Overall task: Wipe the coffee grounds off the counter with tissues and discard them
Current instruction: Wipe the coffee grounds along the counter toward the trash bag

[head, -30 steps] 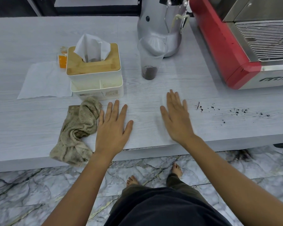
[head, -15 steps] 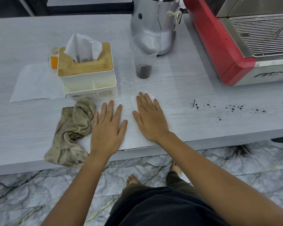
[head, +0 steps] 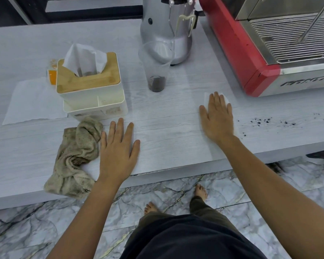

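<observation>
My right hand (head: 216,118) lies flat, fingers together, pressing a white tissue (head: 215,153) onto the pale wood-grain counter (head: 166,131). The tissue's far corner shows beyond my fingertips. Scattered dark coffee grounds (head: 260,121) lie on the counter just right of that hand, with a few specks near the tissue's right edge. My left hand (head: 118,152) rests palm down with fingers spread, near the counter's front edge. A second white tissue (head: 90,168) peeks out from under its left side.
A soiled beige rag (head: 77,156) lies left of my left hand. Behind it stand a tissue box (head: 90,90) with a wooden lid and a flat white napkin (head: 32,101). A plastic cup (head: 156,71) holding grounds stands before a silver grinder (head: 166,34). A red espresso machine (head: 238,53) fills the back right.
My right hand slid the tissue left toward my left hand, then back right, and is now close to the grounds. My left hand stayed put.
</observation>
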